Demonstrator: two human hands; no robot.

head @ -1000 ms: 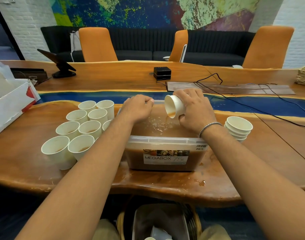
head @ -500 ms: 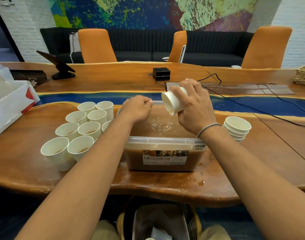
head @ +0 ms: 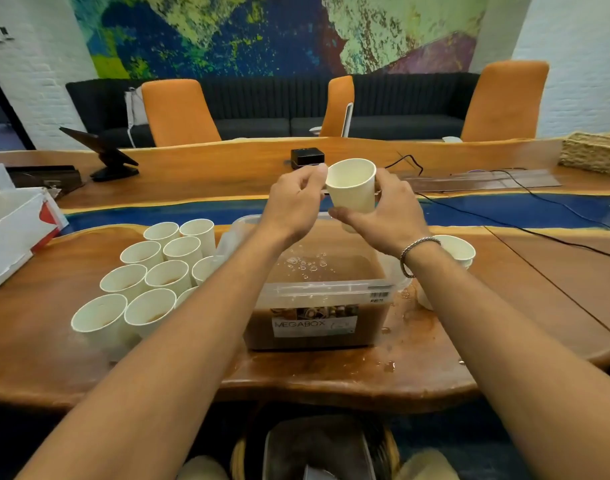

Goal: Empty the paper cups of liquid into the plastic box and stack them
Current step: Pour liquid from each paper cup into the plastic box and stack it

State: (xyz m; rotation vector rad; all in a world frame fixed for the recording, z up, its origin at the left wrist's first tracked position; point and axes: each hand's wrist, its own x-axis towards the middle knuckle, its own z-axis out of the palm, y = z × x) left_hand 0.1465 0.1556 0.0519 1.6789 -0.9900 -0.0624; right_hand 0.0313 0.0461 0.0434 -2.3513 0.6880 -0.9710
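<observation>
An empty white paper cup (head: 351, 187) is held upright above the far edge of the clear plastic box (head: 317, 289), which holds brown liquid (head: 345, 268). My right hand (head: 386, 220) grips the cup from the right, thumb under its front. My left hand (head: 294, 202) is raised beside it, its curled fingertips pinching the cup's left rim. Several upright cups (head: 158, 271), some with brown liquid, stand clustered left of the box. A short stack of empty cups (head: 457, 249) sits to the right, partly hidden behind my right wrist.
Brown drops (head: 386, 365) wet the wooden table (head: 504, 306) in front of and right of the box. A white carton (head: 12, 233) lies at the left edge. A tablet stand (head: 104, 154), small black device (head: 307, 157), cables (head: 504, 209) and woven basket (head: 594, 154) sit further back.
My right hand has turned the tipped cup upright and lifted it up and away from the box. My left hand has left the box rim and risen to the cup.
</observation>
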